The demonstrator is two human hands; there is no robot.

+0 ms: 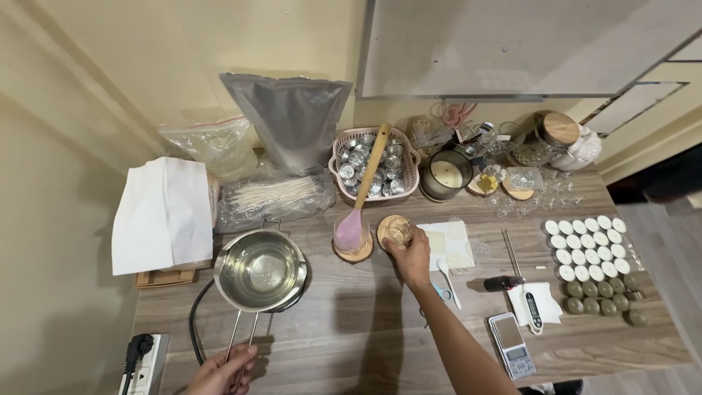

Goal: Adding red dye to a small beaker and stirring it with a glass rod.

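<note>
Field notes, all places taken from the steel pot (260, 271).

Left hand (219, 371) was closed around the end of the pot's long wire handle (241, 338), at the near edge of the table (351, 329). The pot sat on a dark burner, well out ahead of that hand, with clear liquid in it and a black cord (194, 325) looping just left of it toward a wall socket (139, 351).

Right hand (411, 252) was to the right of the pot, fingers curled down over a small glass cup (397, 231) standing on a round wooden coaster (386, 232). I could not tell whether the fingers were truly clamped or only resting on the rim. The cup lay directly under the fingertips, not in the palm.

Between pot and cup stood a glass with a pink spatula (352, 219); beyond it, a pink basket of foil tealight cups (374, 162).

Risks, as I judged them:
- A grip so far out on the handle gave poor leverage; a lift could tip the pot and slop liquid.
- The cord near the left wrist could snag.
- A fingertip hold on a smooth glass cup could slip, or knock the spatula glass just beside it.
</note>
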